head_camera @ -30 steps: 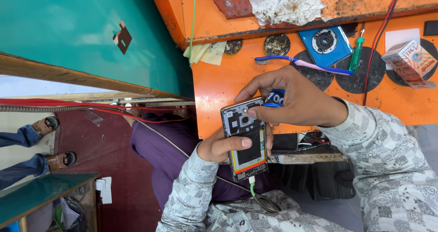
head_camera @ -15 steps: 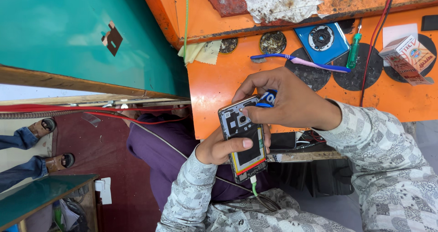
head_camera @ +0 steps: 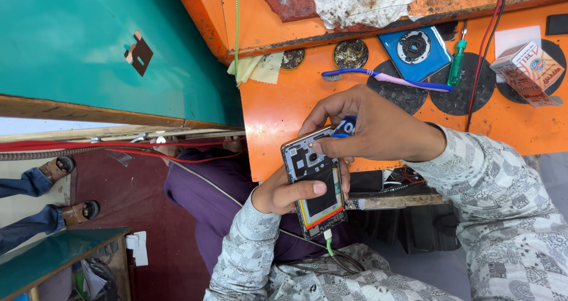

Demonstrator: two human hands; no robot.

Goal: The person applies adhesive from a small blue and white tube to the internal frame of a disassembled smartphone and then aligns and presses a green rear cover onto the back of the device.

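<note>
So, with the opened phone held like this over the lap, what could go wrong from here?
1. The left hand holds the opened phone in the air, off the orange bench; a slip could drop it.
2. The right hand works a blue-handled tool near the exposed board; a slip might scratch parts.
3. The green cable is plugged in at the bottom; a tug could strain the port.

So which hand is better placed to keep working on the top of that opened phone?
Probably the right hand: its fingertips already sit at the top edge of the opened phone, pinching something blue. The left hand is wrapped around the phone, thumb across its middle, steadying it.
</note>
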